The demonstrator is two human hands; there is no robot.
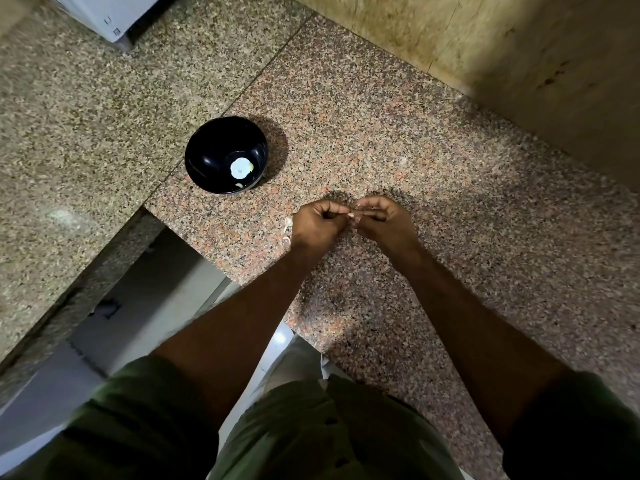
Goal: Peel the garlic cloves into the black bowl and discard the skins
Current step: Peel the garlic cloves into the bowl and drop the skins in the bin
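Both hands were curled together over the table (433,161), the left hand (317,225) and right hand (384,221) each pinching a small garlic clove (350,214) between them, its long axis seemingly running from one hand to the other, though it was mostly hidden. The black bowl (207,150) sat up and to the left of the fingers, nearer the left hand, with a pale peeled piece (241,168) inside. A few skins (287,230) lay just left of the left hand.

Both hands meet above the speckled pink granite counter (398,140) near its front edge; the left hand (317,225) and right hand (382,221) pinch a small garlic clove (350,214) between their fingertips; the glossy round black bowl (211,157) sits toward the counter's left edge, a pale peeled clove (241,168) inside; loose garlic skins (287,230) lie just left of the left hand
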